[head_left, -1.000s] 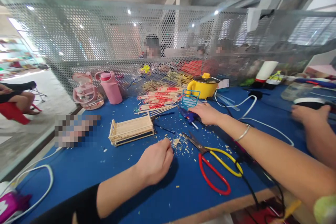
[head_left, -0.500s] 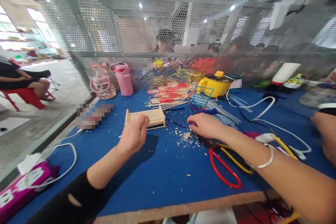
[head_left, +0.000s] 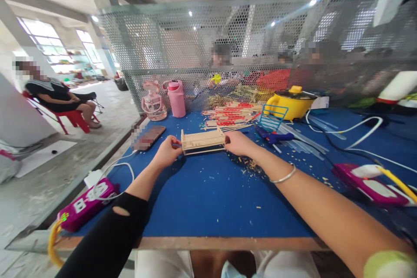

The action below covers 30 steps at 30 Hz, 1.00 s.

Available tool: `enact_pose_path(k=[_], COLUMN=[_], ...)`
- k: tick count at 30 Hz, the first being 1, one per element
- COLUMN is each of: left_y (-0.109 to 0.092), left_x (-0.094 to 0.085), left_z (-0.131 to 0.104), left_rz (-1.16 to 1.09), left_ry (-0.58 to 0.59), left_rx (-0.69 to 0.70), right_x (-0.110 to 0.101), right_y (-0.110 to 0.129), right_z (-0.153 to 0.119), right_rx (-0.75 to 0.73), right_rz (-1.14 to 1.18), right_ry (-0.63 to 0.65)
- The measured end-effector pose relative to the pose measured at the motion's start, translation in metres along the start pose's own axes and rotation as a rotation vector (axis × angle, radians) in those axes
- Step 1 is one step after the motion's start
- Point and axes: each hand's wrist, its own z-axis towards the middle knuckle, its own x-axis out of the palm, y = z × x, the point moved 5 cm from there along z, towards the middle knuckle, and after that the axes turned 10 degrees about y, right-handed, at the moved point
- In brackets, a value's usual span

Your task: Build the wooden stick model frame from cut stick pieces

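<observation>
A small frame made of wooden sticks (head_left: 203, 140) lies lengthwise across the blue tabletop in front of me. My left hand (head_left: 168, 151) grips its left end, thumb and fingers closed at the corner. At the opposite end, my right hand (head_left: 239, 143) has its fingers closed round the right corner. Bits of cut wood (head_left: 252, 167) lie scattered beside and partly under my right forearm. Behind the frame is a pile of red-marked sticks (head_left: 230, 115). A blue glue gun (head_left: 273, 135) rests by a light-blue wire stand (head_left: 274, 117).
A phone (head_left: 150, 137) lies left of my left hand. Pink bottle (head_left: 176, 99), clear jug (head_left: 154, 106) and yellow pot (head_left: 291, 103) stand along the perforated screen (head_left: 182, 43). Purple power strips (head_left: 87, 204) sit at both sides, with cables. A person (head_left: 61, 97) sits at far left.
Both hands have come to the ends of the stick frame and closed on them. The red-handled cutters have gone from view. My view has turned left.
</observation>
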Motion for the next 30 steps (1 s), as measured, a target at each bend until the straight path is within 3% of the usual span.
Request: enact_pose_path(k=[10, 17, 24, 30], left_y=[-0.043, -0.037, -0.03, -0.04], left_x=[0.005, 0.002, -0.004, 0.0], left_z=[-0.015, -0.015, -0.022, -0.027], left_rz=[-0.084, -0.021, 0.023, -0.064], left_ry=[-0.157, -0.259, -0.319, -0.185], left_rx=[0.156, 0.148, 0.009, -0.031], right_x=[-0.004, -0.014, -0.046, -0.016], right_y=[-0.002, 0.009, -0.042, -0.051], right_z=[-0.01, -0.013, -0.029, -0.032], right_rx=[0.004, -0.053, 0.075, 0.018], right_rz=[0.387, 0.488, 0.282, 0.0], right_ry=[-0.155, -0.108, -0.171, -0.008])
